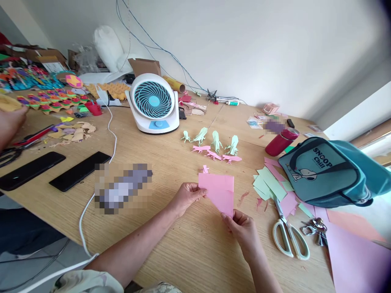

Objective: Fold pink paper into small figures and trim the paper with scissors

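Note:
A pink sheet of paper is held up over the table between my two hands. Its lower left edge runs on a slant, so it looks folded or cut at that corner. My left hand pinches the left corner with thumb and fingers. At the bottom corner my right hand grips the paper, thumb on top. Just behind the sheet stands a small pink folded paper figure, partly hidden. Farther back are several pink paper insects and a row of green paper insects.
White-handled scissors and keys lie at right, beside paper pieces and a teal bag. A red bottle stands behind. A fan, phones and a white cable occupy the left. Another person's hand shows far left.

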The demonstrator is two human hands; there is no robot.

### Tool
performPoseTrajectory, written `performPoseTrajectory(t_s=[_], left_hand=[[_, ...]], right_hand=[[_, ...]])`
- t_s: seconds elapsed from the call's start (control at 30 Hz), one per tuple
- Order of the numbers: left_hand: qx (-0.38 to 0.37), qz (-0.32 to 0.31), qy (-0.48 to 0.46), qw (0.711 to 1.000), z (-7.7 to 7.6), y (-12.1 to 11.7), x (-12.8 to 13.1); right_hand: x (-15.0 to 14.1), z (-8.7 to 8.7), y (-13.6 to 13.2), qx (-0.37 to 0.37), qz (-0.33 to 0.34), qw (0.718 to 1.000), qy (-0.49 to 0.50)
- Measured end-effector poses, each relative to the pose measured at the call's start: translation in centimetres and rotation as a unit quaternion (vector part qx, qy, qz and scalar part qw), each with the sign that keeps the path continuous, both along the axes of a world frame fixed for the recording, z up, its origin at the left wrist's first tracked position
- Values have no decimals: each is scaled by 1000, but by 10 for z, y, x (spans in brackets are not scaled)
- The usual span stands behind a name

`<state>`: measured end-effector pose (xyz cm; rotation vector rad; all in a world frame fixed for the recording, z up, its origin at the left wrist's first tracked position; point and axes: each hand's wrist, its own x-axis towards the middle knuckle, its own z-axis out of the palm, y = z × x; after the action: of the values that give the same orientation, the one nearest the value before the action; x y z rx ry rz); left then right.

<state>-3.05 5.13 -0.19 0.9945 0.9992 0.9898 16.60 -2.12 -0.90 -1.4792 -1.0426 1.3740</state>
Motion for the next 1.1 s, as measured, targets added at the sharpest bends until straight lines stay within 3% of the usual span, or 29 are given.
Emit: performPoseTrajectory(t_s=[0.3,0.67,1.1], left_hand=[[-2,34,-14,999,1,6,-5],[39,55,15,998,-4,1,-1],[138,-51,46,988,-13,-11,5]], right_hand=[[22,-3,3,25,11,999,-18],[38,-3,7,72,-36,996,-35],[28,-3,4,87,-33,995,36]])
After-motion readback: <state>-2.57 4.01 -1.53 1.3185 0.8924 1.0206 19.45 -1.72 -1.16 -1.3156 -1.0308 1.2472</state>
